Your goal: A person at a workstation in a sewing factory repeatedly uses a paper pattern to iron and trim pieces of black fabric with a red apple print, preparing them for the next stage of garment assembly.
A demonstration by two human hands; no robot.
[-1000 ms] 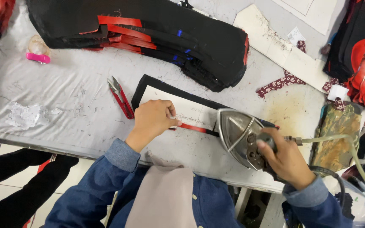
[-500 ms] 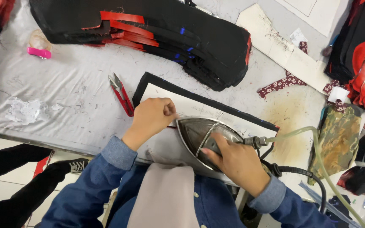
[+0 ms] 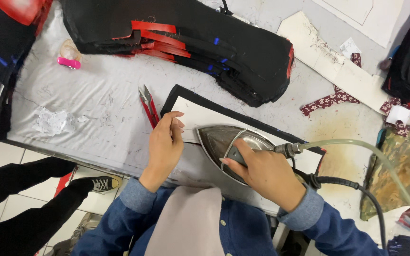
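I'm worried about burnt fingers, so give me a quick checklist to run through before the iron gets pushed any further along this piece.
1. Right hand firmly on the iron handle: ok, fingers wrap it.
2. Left hand clear of the iron's tip: not ok, its fingertips rest on the white pattern piece right beside the tip.
3. Black fabric lying flat under the pattern piece: ok where it shows; under the iron, cannot tell.
4. Red snips out of the iron's way: ok, they lie left of the fabric.
5. Hose and black cord free of snags: ok in view; they run off to the right.
6. Iron heat: cannot tell.
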